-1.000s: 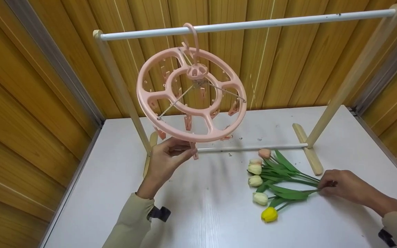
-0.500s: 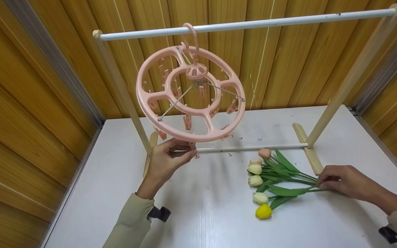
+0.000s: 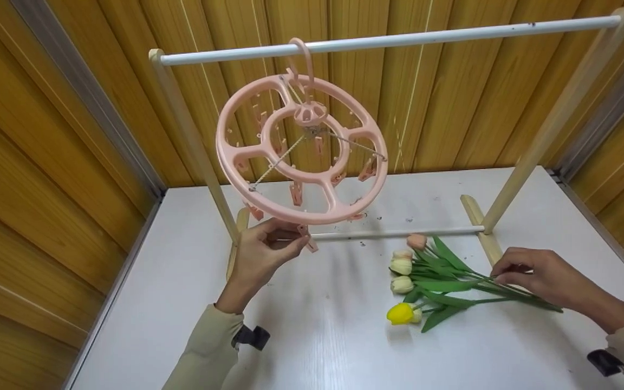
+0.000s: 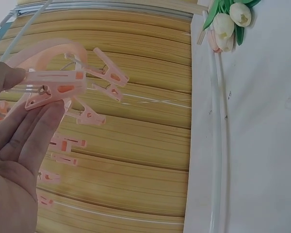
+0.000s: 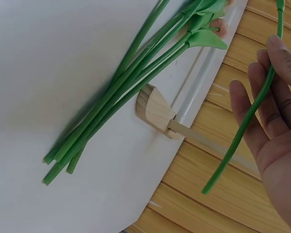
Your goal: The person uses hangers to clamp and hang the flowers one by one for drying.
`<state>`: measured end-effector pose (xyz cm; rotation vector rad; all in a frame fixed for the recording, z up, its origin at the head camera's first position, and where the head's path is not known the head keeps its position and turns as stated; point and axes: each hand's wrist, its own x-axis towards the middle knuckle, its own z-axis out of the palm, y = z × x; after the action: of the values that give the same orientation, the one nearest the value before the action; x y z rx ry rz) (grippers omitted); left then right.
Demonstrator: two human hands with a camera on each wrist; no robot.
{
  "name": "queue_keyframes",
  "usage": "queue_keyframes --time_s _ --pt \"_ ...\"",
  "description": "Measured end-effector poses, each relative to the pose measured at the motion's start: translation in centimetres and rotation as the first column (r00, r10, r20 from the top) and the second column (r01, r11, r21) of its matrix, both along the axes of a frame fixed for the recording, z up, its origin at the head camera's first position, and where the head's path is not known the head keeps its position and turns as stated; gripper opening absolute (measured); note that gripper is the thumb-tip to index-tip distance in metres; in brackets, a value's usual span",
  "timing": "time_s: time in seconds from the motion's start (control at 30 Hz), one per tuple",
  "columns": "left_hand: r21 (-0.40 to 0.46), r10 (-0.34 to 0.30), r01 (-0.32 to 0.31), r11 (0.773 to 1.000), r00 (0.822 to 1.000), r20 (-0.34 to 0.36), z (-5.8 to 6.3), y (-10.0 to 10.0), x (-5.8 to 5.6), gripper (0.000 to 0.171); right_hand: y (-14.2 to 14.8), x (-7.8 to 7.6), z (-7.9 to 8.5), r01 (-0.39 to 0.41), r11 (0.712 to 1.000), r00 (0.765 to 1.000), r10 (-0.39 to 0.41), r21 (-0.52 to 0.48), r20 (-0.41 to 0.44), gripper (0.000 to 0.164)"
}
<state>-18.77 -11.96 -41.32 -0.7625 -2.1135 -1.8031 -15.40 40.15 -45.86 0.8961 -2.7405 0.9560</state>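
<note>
My left hand pinches a pink clothespin between thumb and fingers, below the near rim of a round pink clip hanger. The hanger hangs by its hook from a white rail. At the right, my right hand pinches one green tulip stem, held above the table in the right wrist view. A yellow tulip, with a shadow under it, appears to belong to that stem. Several other tulips lie beside it; their green stems rest together on the white table.
The white rail spans two wooden posts, with a lower white bar near the tabletop. A wooden foot stands close to my right hand. Several other clothespins dangle from the hanger. Wood-grain panels enclose the table.
The yellow tulip has moved left and up, and its bloom now overlaps a white one. My right hand has shifted slightly up. The clothespin in my left hand has tilted slightly.
</note>
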Motion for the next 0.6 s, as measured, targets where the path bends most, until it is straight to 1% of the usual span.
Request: queue_keyframes --time_s 0.13,0.23,0.33,0.53,0.6 --pt "0.005 -0.018 0.018 1.0 1.0 -0.017 0.2 0.2 0.0 0.029 -1.3 -0.2 0.6 -0.008 1.0 1.0 0.008 -0.025 -0.028 0.039" --pt "0.016 -0.033 0.034 0.999 0.999 -0.027 0.2 0.3 0.0 0.028 -2.3 -0.2 1.1 -0.029 0.999 0.998 0.026 -0.043 -0.065 0.037" --pt "0.025 -0.035 0.036 0.999 0.999 -0.034 0.1 0.4 0.1 0.026 -3.5 -0.2 1.8 -0.03 0.998 0.996 0.025 -0.06 -0.09 0.036" --pt "0.03 -0.026 0.028 0.999 0.999 -0.035 0.2 0.7 0.4 0.026 -5.7 -0.5 3.6 -0.003 0.998 0.996 -0.003 -0.063 -0.085 0.037" --pt "0.03 -0.026 0.026 0.999 0.999 -0.028 0.3 0.8 0.5 0.027 -6.3 -0.7 4.1 -0.015 0.998 0.995 0.009 -0.063 -0.101 0.038"
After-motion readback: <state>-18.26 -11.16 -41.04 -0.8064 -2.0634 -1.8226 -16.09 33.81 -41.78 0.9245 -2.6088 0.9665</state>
